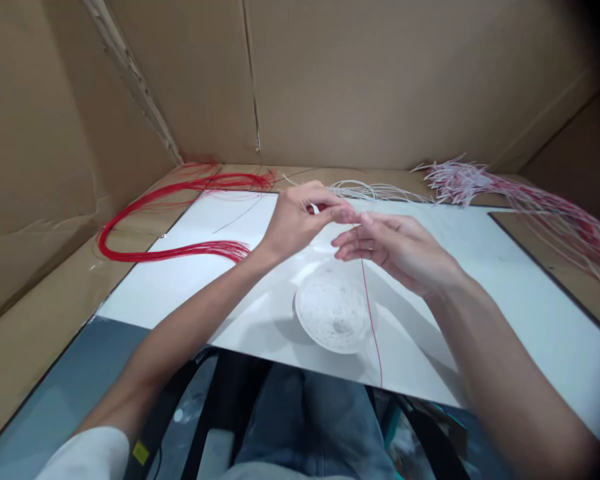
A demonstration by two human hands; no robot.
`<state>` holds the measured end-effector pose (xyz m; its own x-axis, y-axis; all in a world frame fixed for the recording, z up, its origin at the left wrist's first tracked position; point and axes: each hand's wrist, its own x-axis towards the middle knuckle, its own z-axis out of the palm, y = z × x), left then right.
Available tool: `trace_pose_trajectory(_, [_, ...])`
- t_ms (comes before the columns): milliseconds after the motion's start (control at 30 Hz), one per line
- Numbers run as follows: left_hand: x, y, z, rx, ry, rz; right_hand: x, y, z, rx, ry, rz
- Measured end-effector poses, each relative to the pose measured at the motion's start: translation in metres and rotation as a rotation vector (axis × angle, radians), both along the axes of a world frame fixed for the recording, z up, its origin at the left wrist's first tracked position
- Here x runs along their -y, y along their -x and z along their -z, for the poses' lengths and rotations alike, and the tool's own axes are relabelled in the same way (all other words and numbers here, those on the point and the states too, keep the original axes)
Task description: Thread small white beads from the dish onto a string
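Above the white board, my left hand (305,213) and my right hand (400,247) meet fingertip to fingertip. A thin red cord (368,300) runs down from their pinched fingers toward the board's front edge. Thumb and forefinger of my left hand are pressed together on the cord's upper part. The right thumb and forefinger pinch at the same spot, its other fingers loosely curled. Just below the hands sits a round white bowl (333,313), with whitish contents I cannot make out. The very end of the cord is hidden between the fingertips.
A curved bundle of red cords (111,237) lies at the left. White cords (375,190) lie behind the hands. A bundle of red and white cords (510,187) stretches along the right. Cardboard walls (340,80) enclose the white board (180,293) at the back and sides.
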<state>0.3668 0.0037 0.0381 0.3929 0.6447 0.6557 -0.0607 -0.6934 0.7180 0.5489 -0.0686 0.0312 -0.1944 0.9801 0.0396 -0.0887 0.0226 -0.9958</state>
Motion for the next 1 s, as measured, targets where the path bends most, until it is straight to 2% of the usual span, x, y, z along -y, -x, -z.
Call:
trace_pose_trajectory(100, [-0.002, -0.003, 0.003, -0.048, 0.005, 0.03, 0.004, -0.001, -0.005, -0.001, 0.004, 0.013])
trace_pose_trajectory(233, [-0.017, 0.016, 0.011, -0.157, 0.118, 0.041, 0.003, -0.007, 0.002, 0.139, -0.069, 0.156])
trace_pose_trajectory(367, [-0.034, 0.033, 0.032, -0.646, 0.077, -0.065, -0.007, -0.016, 0.017, 0.479, -0.218, 0.389])
trace_pose_trajectory(467, [-0.038, 0.028, 0.051, -0.795, 0.053, -0.058, -0.013, -0.016, 0.029, 0.555, -0.242, 0.431])
trace_pose_trajectory(567, [-0.035, 0.016, 0.064, -0.832, 0.016, -0.06, -0.016, -0.013, 0.037, 0.607, -0.267, 0.438])
trace_pose_trajectory(800, [-0.03, -0.006, 0.082, -0.794, -0.023, -0.13, -0.015, -0.008, 0.047, 0.643, -0.281, 0.441])
trace_pose_trajectory(900, [-0.027, -0.006, 0.083, -0.717, -0.033, -0.135, -0.017, -0.007, 0.052, 0.604, -0.252, 0.419])
trace_pose_trajectory(1000, [-0.025, -0.004, 0.076, -0.591, -0.029, -0.148, -0.019, -0.005, 0.058, 0.51, -0.215, 0.384])
